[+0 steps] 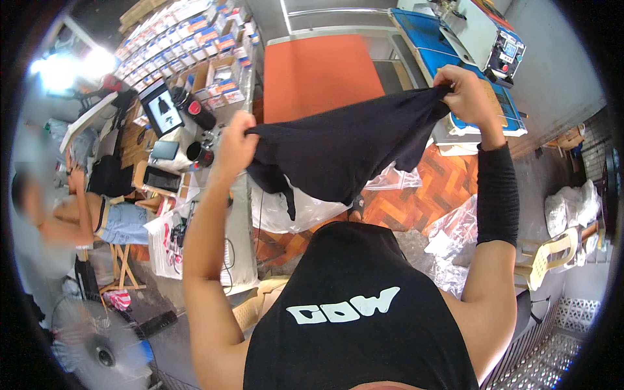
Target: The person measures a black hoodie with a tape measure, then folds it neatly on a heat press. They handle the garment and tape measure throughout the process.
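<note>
A black piece of fabric, seemingly a garment (344, 146), hangs stretched in the air between my two hands. My left hand (235, 146) pinches one upper corner, fingers closed. The opposite corner is gripped by my right hand (465, 94), which is raised higher and farther forward. Between them the cloth sags, and a narrow strip dangles near the left side. Just beyond it lies an orange flat surface (318, 71), partly covered by the cloth. Whether the garment has sleeves or a neck opening cannot be made out.
A press machine (484, 39) stands beside a blue-topped table (422, 39) at far right. Stacked boxes (188, 45), a tablet (160, 107) and a black tumbler (195, 112) crowd the left. Another person (71, 208) sits there near a fan (104, 354). Clear plastic bags (299, 211) lie below the cloth.
</note>
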The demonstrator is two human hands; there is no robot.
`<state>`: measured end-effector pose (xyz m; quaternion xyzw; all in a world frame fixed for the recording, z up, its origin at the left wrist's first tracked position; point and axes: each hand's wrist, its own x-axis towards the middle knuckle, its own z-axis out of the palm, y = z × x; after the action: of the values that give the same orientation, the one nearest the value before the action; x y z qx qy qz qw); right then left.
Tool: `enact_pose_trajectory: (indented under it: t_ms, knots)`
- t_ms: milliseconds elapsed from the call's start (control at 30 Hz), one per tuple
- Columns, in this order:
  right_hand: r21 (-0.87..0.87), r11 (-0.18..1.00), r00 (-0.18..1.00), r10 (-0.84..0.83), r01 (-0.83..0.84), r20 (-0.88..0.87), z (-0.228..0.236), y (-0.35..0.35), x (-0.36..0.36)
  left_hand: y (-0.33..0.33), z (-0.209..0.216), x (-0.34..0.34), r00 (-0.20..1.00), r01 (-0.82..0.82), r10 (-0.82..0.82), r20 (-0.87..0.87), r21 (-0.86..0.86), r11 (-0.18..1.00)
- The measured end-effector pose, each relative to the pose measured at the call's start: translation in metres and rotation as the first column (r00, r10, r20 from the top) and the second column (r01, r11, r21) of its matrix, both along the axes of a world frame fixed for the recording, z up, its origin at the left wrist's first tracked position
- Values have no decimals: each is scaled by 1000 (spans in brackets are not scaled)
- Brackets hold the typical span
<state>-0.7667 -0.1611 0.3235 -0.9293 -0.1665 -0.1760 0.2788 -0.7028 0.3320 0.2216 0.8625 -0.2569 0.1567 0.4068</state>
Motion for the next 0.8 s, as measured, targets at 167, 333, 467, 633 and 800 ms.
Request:
enact_pose_trajectory:
  t_ms: [167, 333, 467, 633, 800]
  knots:
    - [53, 933, 926, -360, 356, 114, -28, -30, 25, 22, 69, 16, 994, -3, -8, 109, 108, 994]
    - [83, 994, 997, -77, 77, -4, -27, -61, 47, 16, 100, 54, 940, -43, 206, -272, 507, 861]
    - [102, 993, 980, 79, -61, -182, -26, -81, 71, 10, 115, 79, 927, -195, 297, -229, 384, 903]
    - [64, 972, 865, 231, -227, -445, -21, -91, 82, 27, 140, 89, 702, 48, -5, -713, 40, 998]
    - [108, 987, 927, 152, -122, -342, -14, -66, 78, 42, 116, 105, 834, 76, -96, -543, -59, 995]
